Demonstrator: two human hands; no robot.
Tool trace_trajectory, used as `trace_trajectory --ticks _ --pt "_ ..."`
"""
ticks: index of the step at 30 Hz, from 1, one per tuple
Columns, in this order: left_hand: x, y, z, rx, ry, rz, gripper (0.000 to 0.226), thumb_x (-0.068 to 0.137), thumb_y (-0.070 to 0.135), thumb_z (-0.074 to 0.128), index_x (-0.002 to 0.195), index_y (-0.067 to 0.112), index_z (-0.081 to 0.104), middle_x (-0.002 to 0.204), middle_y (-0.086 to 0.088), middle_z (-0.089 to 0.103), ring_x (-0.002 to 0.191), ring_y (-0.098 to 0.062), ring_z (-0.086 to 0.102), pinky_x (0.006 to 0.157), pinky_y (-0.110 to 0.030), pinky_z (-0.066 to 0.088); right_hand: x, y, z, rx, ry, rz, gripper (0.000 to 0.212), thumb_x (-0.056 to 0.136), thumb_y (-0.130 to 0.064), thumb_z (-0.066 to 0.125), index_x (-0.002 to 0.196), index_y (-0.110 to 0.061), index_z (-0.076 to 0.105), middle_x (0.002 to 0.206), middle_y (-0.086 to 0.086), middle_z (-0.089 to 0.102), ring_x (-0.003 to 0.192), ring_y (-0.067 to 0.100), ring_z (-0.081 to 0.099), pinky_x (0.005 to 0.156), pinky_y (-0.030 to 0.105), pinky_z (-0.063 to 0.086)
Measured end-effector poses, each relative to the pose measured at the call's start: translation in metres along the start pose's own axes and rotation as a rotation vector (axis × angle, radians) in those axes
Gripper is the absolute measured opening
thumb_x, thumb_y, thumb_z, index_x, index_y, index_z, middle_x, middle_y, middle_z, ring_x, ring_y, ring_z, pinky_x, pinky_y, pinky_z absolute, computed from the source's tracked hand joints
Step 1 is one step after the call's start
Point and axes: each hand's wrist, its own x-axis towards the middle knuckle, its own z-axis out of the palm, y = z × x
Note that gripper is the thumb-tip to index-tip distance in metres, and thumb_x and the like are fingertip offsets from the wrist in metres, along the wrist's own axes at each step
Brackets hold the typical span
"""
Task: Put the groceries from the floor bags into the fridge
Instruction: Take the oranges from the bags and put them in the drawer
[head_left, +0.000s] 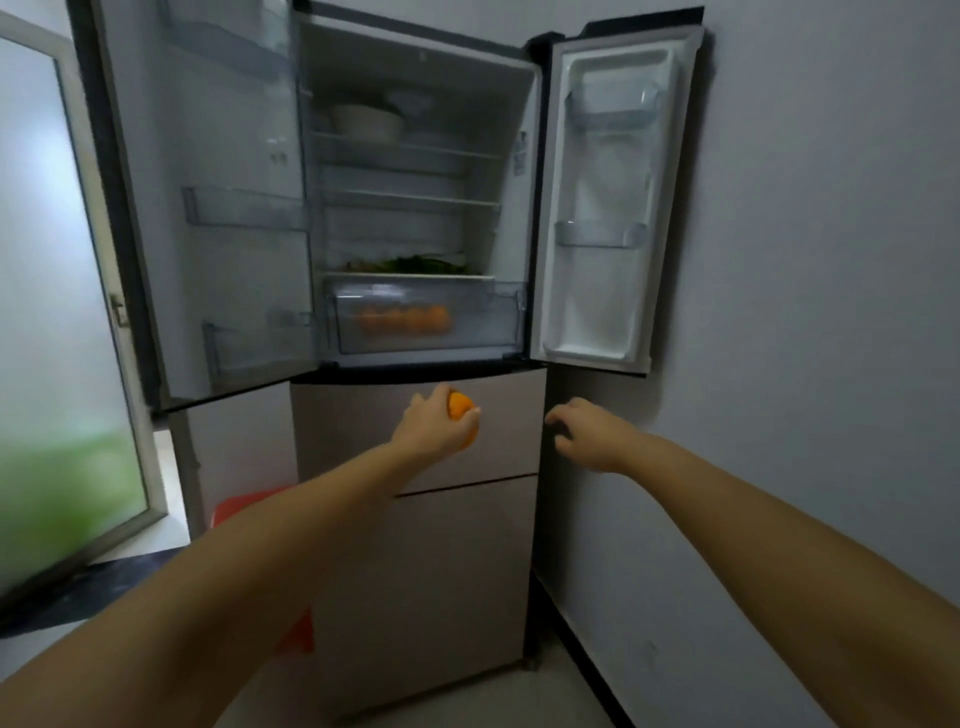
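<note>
An orange is gripped in the left hand, below the fridge's clear drawer, where more oranges are kept. The right hand is held loose, empty, probably for that drawer.

Grey wall, frosted glass door

Two bare forearms, no sleeves, unadorned hands.
</note>
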Motion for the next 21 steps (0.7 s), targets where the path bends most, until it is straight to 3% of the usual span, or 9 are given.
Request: trace_trajectory --ticks 8,14,21 --pt "0.167 -0.031 -0.012 0.018 0.126 -0.031 0.051 0.087 0.049 0.056 0.129 0.025 0.039 0.125 -0.012 0.04 0.106 -0.032 0.051 0.094 -0.046 0.048 0.207 0.022 -0.006 -0.01 0.018 -0.17 0.045 0.096 -0.024 0.045 0.14 -0.019 0.041 0.142 0.008 0.04 0.121 0.026 0.049 0.098 0.039 0.045" --pt "0.314 -0.025 -0.042 0.044 0.29 0.167 0.049 0.086 0.048 0.058 0.128 0.029 0.043 0.124 -0.009 0.042 0.107 -0.028 0.052 0.094 -0.042 0.046 0.353 0.027 -0.028 -0.012 0.168 -0.253 0.042 0.096 -0.024 0.045 0.138 -0.02 0.043 0.141 0.006 0.041 0.123 0.026 0.047 0.099 0.04 0.044" --pt "0.493 -0.007 -0.086 0.126 0.333 0.316 0.051 0.086 0.046 0.059 0.13 0.024 0.044 0.123 -0.014 0.045 0.113 -0.032 0.051 0.102 -0.041 0.041 0.511 0.025 -0.082 -0.024 0.34 -0.302 0.039 0.096 -0.024 0.045 0.134 -0.018 0.048 0.135 0.007 0.046 0.118 0.027 0.051 0.098 0.041 0.045"
